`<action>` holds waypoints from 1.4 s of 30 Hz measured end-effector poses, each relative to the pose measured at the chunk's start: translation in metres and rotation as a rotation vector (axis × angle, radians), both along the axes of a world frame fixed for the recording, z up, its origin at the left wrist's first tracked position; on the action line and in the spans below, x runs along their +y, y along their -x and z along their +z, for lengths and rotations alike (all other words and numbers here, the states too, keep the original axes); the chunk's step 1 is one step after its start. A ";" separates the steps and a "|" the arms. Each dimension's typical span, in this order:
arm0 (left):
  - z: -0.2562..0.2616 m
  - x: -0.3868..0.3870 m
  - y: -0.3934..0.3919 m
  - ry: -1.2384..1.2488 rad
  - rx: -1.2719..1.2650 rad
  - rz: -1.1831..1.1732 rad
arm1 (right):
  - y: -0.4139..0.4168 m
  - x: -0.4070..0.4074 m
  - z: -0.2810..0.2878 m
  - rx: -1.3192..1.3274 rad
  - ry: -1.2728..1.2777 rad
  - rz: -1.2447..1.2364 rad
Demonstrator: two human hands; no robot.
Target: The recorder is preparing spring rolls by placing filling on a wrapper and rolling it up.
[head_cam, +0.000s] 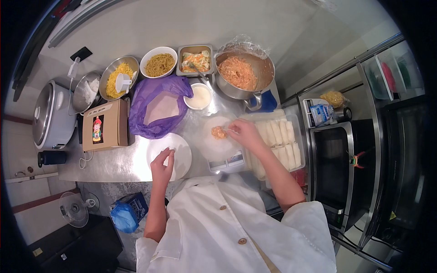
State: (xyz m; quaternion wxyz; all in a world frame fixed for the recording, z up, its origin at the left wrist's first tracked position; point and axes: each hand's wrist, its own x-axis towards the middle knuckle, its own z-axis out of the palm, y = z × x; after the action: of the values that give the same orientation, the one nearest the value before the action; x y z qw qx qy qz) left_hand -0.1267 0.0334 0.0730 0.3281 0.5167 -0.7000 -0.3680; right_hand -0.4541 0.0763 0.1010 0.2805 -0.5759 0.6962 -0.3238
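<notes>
A small clump of orange minced filling (pixel 218 132) lies on a pale round translucent sheet or dish (pixel 216 146) above a digital kitchen scale (pixel 228 163). My right hand (pixel 244 133) is at the clump's right side, fingertips drawn together; whether they pinch anything is unclear. Over a white round plate (pixel 182 158) hovers or rests my left hand (pixel 162 166), thumb and fingers curved toward each other; anything thin between them is too hard to make out. Just right of the scale, partly behind my right forearm, a plastic container (pixel 302 155) holds several pale wrapped rolls (pixel 283 133).
Along the back stand a steel pot (pixel 268 73) of orange filling, a metal pan (pixel 179 58) of shredded vegetables, and bowls of noodles (pixel 160 65) and yellow food (pixel 117 76). A purple plastic bag (pixel 136 117), a cardboard box (pixel 109 136) and a bowl of white paste (pixel 198 96) sit nearer.
</notes>
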 end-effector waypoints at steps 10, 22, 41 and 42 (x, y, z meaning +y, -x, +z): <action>0.002 -0.002 -0.002 -0.019 -0.038 0.012 | 0.001 0.000 -0.014 -0.008 0.002 -0.003; -0.014 -0.004 0.019 -0.197 0.015 -0.047 | 0.000 -0.001 -0.016 -0.002 -0.033 0.016; -0.003 -0.001 0.033 -0.312 -0.070 -0.129 | 0.080 -0.124 0.053 0.199 0.039 -0.166; -0.003 -0.001 0.031 -0.307 -0.050 -0.125 | 0.086 -0.139 0.048 0.201 0.046 -0.160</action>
State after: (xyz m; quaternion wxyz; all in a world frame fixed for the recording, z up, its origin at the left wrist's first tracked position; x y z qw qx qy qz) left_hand -0.1581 0.0327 0.0698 0.2041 0.5252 -0.6745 -0.4771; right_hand -0.5403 -0.0625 0.1492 0.1694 -0.5545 0.7568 -0.3019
